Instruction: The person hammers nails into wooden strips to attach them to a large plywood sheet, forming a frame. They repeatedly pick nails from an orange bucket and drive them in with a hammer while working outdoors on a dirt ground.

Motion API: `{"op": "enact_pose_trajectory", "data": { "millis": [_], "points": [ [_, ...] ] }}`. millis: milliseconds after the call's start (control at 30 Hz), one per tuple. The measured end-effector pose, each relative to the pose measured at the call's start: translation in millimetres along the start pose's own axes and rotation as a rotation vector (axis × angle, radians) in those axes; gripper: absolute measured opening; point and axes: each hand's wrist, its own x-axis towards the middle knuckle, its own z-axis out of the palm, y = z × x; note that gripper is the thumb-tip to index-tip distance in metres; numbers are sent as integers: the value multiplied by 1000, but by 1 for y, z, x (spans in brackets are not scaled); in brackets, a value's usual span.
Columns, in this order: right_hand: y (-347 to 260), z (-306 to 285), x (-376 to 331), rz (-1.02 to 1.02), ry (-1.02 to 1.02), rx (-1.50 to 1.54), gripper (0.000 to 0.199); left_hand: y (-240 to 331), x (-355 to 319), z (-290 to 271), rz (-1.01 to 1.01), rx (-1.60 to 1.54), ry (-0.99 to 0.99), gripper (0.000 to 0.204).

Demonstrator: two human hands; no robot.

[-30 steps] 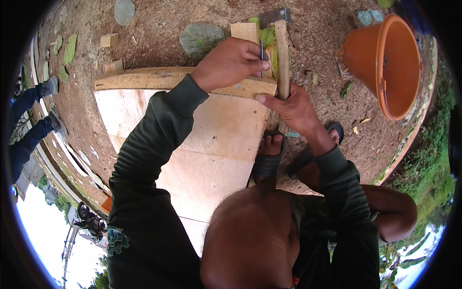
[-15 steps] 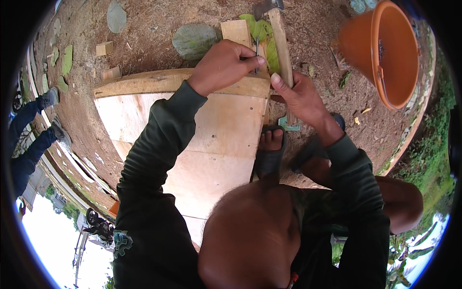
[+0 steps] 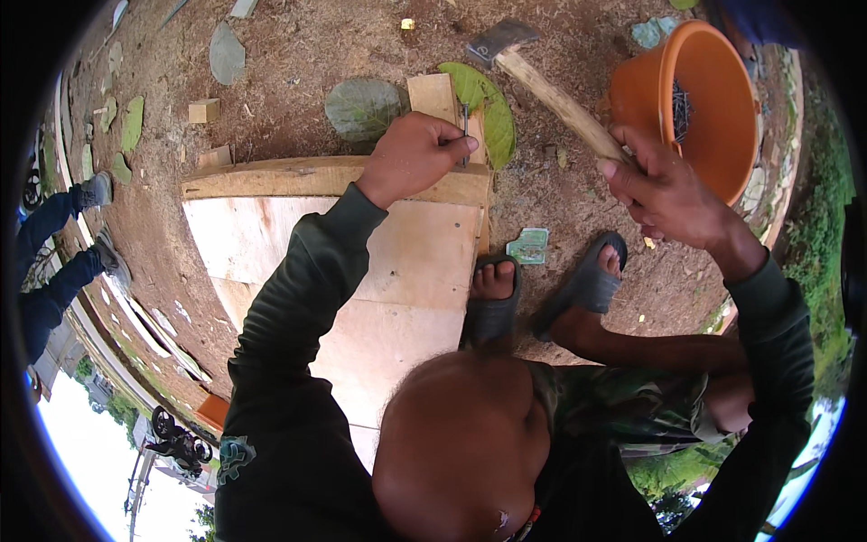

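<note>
The ground (image 3: 307,54) is brown dirt with small dry bits all over it. Green plants (image 3: 820,239) grow along the right side. At the lower left, the sky (image 3: 77,456) is bright white, near green trees (image 3: 117,408) and a dark motorbike (image 3: 181,444). It is daytime.

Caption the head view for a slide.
Left hand pinches a nail by a wooden beam; right hand grips a wooden-handled tool.

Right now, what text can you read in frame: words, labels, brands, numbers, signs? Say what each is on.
No readable text.
Hammer head: small pale mark, too small to read.
Green scrap: any print is too small and blurred.
Sleeve emblem: pale green design, no legible lettering.
Bucket: no lettering visible.
</note>
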Motion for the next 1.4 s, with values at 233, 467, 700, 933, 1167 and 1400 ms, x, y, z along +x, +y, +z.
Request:
{"op": "enact_pose_trajectory", "data": {
  "millis": [233,467,700,933,1167,1400],
  "points": [
    [-9,-5,4,-11,181,-157,37,-1,1,1,-7,54,21,30],
    [-33,-36,15,-124,137,-367,38,8,0,-2,-42,150,12,29],
    [-21,-20,16,-85,90,-511,40,9,-1,0,-82,163,5,28],
    [-22,-16,12,-43,116,-459,40,16,-4,-2,-76,192,14,26],
    [-29,-5,6,52,303,-253,34,14,-3,-1,-43,179,14,26],
    [-45,-19,5,-51,266,-317,37,11,-4,-3,-51,214,11,26]
  ]
}}
